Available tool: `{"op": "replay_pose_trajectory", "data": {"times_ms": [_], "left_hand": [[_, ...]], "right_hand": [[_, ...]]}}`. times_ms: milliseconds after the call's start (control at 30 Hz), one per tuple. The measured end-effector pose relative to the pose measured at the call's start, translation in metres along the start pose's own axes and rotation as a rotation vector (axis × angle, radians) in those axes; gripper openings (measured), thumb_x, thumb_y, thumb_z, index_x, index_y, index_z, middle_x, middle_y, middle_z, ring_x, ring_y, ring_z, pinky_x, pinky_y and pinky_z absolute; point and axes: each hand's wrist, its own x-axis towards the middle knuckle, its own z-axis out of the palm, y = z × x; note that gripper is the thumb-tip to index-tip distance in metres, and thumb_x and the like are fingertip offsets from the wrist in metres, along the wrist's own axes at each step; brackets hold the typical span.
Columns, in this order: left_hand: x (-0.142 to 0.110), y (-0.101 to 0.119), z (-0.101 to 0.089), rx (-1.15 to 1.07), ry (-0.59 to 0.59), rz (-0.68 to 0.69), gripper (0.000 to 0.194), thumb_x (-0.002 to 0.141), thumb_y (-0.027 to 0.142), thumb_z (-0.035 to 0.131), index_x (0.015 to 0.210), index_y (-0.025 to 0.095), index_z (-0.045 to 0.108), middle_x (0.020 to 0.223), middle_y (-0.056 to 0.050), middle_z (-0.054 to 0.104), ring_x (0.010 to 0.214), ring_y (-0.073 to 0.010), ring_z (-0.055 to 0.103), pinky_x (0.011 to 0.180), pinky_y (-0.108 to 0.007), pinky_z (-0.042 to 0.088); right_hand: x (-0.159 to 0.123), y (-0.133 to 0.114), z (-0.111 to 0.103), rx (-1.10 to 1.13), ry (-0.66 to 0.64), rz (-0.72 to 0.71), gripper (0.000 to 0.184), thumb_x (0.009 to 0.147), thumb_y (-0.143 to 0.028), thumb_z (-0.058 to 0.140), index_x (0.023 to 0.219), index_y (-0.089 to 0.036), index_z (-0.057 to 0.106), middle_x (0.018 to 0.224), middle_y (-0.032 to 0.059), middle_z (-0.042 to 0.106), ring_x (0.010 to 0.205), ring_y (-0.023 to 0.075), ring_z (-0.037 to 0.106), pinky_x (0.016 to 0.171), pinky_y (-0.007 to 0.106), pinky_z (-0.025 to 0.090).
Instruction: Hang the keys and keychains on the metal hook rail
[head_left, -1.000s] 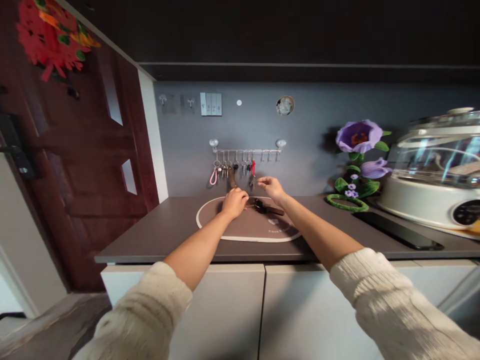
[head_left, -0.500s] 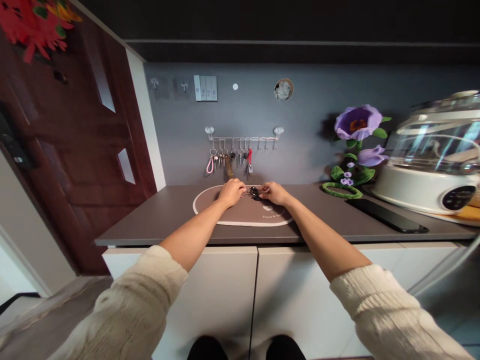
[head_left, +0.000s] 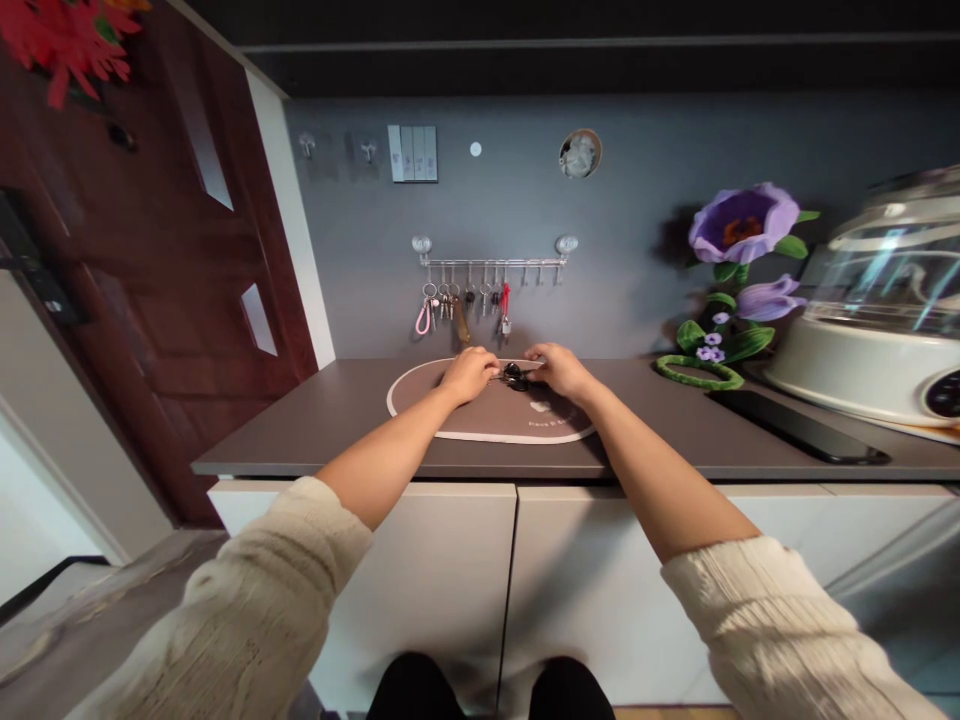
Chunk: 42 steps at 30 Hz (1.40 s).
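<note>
A small dark bunch of keys (head_left: 516, 377) lies low over the brown oval mat (head_left: 480, 425), between my two hands. My left hand (head_left: 469, 375) is at its left side, fingertips pinched on the metal end of the bunch. My right hand (head_left: 561, 370) is at its right, with thumb and fingers apart around the black part. Whether the right fingertips touch it is too small to make out. Behind them, several other keys (head_left: 450, 303) hang from a clear hook rail (head_left: 495, 263) on the wall.
A black phone (head_left: 799, 427) lies right on the grey counter (head_left: 300, 425). Behind it stand purple fabric flowers (head_left: 744, 230) with a green ring base, beside a white appliance (head_left: 862, 365) with a clear top. A dark red door (head_left: 180, 300) is at the left.
My right hand's fingers have spread from a pinch at the keys. My left hand stays at the bunch. The view has shifted slightly, with the wall higher in it.
</note>
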Motion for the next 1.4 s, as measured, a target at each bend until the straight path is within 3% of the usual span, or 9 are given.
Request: {"op": "replay_pose_trajectory", "data": {"times_ms": [167, 433, 633, 833, 967, 1167, 1300, 1400], "left_hand": [[0.0, 0.002, -0.001, -0.006, -0.009, -0.003, 0.018, 0.08, 0.022, 0.05, 0.088, 0.019, 0.066, 0.087, -0.005, 0.06, 0.088, -0.0171, 0.052, 0.081, -0.028, 0.039], [0.0, 0.008, -0.001, -0.095, 0.062, 0.086, 0.017, 0.081, 0.023, 0.051, 0.09, 0.018, 0.064, 0.087, -0.004, 0.06, 0.086, -0.016, 0.053, 0.08, -0.027, 0.04], [0.0, 0.017, -0.005, -0.138, 0.043, 0.076, 0.019, 0.081, 0.026, 0.051, 0.094, 0.019, 0.062, 0.087, -0.003, 0.059, 0.084, -0.015, 0.053, 0.08, -0.027, 0.041], [-0.002, 0.022, -0.005, -0.249, 0.088, 0.12, 0.028, 0.078, 0.029, 0.053, 0.102, 0.017, 0.058, 0.095, -0.004, 0.057, 0.09, -0.0155, 0.053, 0.084, -0.027, 0.041], [-0.002, 0.023, -0.003, -0.331, 0.096, 0.147, 0.025, 0.074, 0.026, 0.055, 0.096, 0.017, 0.058, 0.095, -0.003, 0.057, 0.088, -0.0152, 0.053, 0.082, -0.027, 0.042], [0.0, 0.021, 0.001, -0.406, 0.11, 0.029, 0.021, 0.072, 0.027, 0.056, 0.089, 0.016, 0.059, 0.08, -0.001, 0.059, 0.07, -0.0123, 0.052, 0.069, -0.026, 0.043], [0.003, 0.017, 0.001, -0.458, 0.176, -0.046, 0.021, 0.07, 0.029, 0.06, 0.086, 0.015, 0.06, 0.078, -0.002, 0.059, 0.068, -0.0112, 0.052, 0.067, -0.025, 0.043], [0.004, 0.016, -0.002, -0.599, 0.201, -0.111, 0.019, 0.07, 0.027, 0.061, 0.083, 0.014, 0.059, 0.073, -0.001, 0.057, 0.061, -0.0094, 0.052, 0.061, -0.023, 0.044]], "right_hand": [[-0.002, -0.009, -0.003, 0.219, 0.123, 0.044, 0.031, 0.056, -0.005, 0.07, 0.083, -0.019, 0.065, 0.096, 0.0037, 0.06, 0.059, 0.0069, 0.052, 0.069, 0.024, 0.045], [-0.008, -0.033, -0.006, 0.551, 0.154, 0.175, 0.023, 0.066, -0.014, 0.066, 0.088, -0.015, 0.06, 0.065, 0.0007, 0.06, 0.06, 0.0105, 0.056, 0.056, 0.022, 0.045], [-0.01, -0.043, -0.005, 0.717, 0.232, 0.167, 0.015, 0.066, -0.012, 0.066, 0.079, -0.014, 0.058, 0.069, 0.0006, 0.061, 0.06, 0.0085, 0.056, 0.058, 0.021, 0.047], [-0.008, -0.04, -0.004, 0.84, 0.213, 0.167, 0.023, 0.063, -0.023, 0.07, 0.08, -0.015, 0.057, 0.068, -0.0007, 0.06, 0.055, 0.0082, 0.054, 0.055, 0.023, 0.047], [-0.009, -0.038, -0.002, 0.912, 0.191, 0.158, 0.029, 0.058, -0.029, 0.074, 0.079, -0.016, 0.057, 0.064, -0.0018, 0.059, 0.051, 0.008, 0.052, 0.049, 0.023, 0.045], [-0.009, -0.038, -0.002, 0.934, 0.209, 0.138, 0.032, 0.051, -0.031, 0.076, 0.075, -0.016, 0.059, 0.068, -0.0013, 0.06, 0.054, 0.0083, 0.053, 0.049, 0.022, 0.044], [-0.007, -0.036, -0.004, 0.911, 0.246, 0.14, 0.032, 0.051, -0.032, 0.076, 0.073, -0.016, 0.059, 0.066, -0.0013, 0.059, 0.051, 0.007, 0.049, 0.046, 0.021, 0.039], [-0.006, -0.034, -0.005, 0.916, 0.281, 0.159, 0.031, 0.051, -0.032, 0.075, 0.072, -0.016, 0.059, 0.067, -0.0013, 0.058, 0.051, 0.0069, 0.048, 0.046, 0.021, 0.038]]}}
